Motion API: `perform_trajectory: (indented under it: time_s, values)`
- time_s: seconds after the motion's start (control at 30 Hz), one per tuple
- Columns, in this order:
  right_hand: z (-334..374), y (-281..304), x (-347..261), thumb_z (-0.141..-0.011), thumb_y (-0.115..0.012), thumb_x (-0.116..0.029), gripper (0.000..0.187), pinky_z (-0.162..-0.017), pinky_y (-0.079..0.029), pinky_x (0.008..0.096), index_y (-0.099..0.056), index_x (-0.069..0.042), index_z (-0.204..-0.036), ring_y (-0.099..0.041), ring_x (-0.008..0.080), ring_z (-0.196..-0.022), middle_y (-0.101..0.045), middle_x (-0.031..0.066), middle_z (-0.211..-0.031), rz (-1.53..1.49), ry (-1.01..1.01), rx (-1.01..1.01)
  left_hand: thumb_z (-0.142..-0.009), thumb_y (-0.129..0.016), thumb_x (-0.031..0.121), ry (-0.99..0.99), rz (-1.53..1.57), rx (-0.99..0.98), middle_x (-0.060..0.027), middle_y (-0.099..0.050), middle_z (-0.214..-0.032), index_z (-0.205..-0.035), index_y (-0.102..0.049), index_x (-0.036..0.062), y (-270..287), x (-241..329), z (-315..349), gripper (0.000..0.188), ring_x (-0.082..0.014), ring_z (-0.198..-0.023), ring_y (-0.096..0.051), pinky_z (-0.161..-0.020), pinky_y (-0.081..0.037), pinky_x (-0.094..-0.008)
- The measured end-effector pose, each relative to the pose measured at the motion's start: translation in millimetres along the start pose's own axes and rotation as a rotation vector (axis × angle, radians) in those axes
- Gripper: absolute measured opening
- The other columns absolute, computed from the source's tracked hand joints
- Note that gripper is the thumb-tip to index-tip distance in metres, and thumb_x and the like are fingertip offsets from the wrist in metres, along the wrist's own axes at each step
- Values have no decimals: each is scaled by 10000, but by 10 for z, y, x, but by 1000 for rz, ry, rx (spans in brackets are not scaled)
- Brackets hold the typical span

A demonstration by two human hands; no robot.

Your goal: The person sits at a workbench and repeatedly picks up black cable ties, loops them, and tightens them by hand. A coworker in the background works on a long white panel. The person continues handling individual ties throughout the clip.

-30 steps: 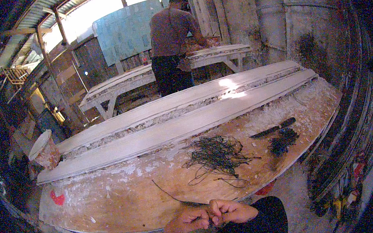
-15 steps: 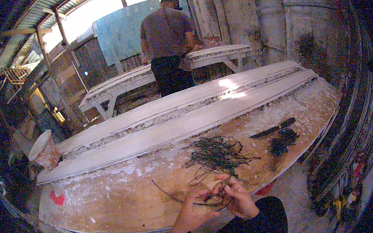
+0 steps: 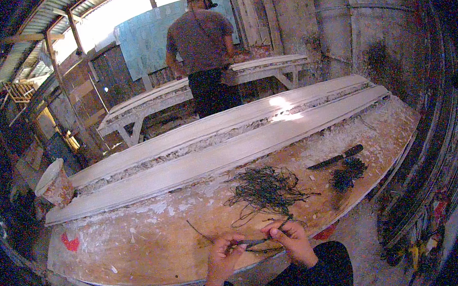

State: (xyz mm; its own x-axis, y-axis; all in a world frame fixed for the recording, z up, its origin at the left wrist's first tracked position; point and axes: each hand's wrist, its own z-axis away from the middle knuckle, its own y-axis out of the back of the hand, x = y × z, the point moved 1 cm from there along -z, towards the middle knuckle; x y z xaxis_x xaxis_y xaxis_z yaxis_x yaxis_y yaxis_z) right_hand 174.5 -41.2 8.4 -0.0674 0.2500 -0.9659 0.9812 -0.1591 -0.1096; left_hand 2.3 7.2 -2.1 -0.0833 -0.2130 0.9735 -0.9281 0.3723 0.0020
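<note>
Left hand (image 3: 222,255): fingers are pinching one end of a dark wire strand (image 3: 251,242) over the workbench's (image 3: 140,245) near edge.
Right hand (image 3: 291,239): fingers are clamping the strand's other end.
Wire pile (image 3: 267,189): lying just beyond the hands.
Knife (image 3: 336,158): resting farther right.
Background: a person (image 3: 204,49) is standing at another table.

From my feed I see a rough workshop with stained grey walls (image 3: 370,32), a corrugated roof (image 3: 35,23) letting daylight in at upper left, a plaster-crusted workbench (image 3: 156,238), and what may be a blue sheet (image 3: 147,42) behind.
</note>
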Motion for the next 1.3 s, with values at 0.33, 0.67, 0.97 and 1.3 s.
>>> perform_trajectory:
  time_s: [0.33,0.67,0.97,1.3]
  values:
    - [56,-26,-30,-843,-514,-276,326,-780,-409,310,-615,23,-925,-546,177,-833,-617,99,-884,-20,-57,-71,-739,-559,-36,100,4,159,-29,-548,-824,-852,-553,29,-10,69,-57,131,-109,-751,-524,-688,-439,-246]
    - [162,-60,-165,-792,-557,-72,165,-775,-432,346,-594,17,-926,-563,230,-864,-605,148,-865,-364,44,-133,-721,-557,-26,123,-21,131,-25,-573,-768,-838,-548,33,117,-209,-152,132,-94,-689,-519,-639,-421,-222]
    - [110,36,-199,-739,-618,-43,101,-731,-442,345,-628,12,-823,-581,229,-799,-629,121,-806,-144,71,-424,-738,-551,-21,108,-245,110,-21,-566,-750,-808,-540,24,64,-40,-122,85,-84,-676,-520,-617,-421,-203]
    - [74,-83,-190,-678,-688,-33,178,-729,-419,263,-564,-37,-805,-540,133,-788,-569,34,-812,34,51,-101,-700,-675,81,114,-210,31,3,-541,-678,-687,-532,49,57,-39,-99,147,-65,-623,-479,-556,-385,-214]
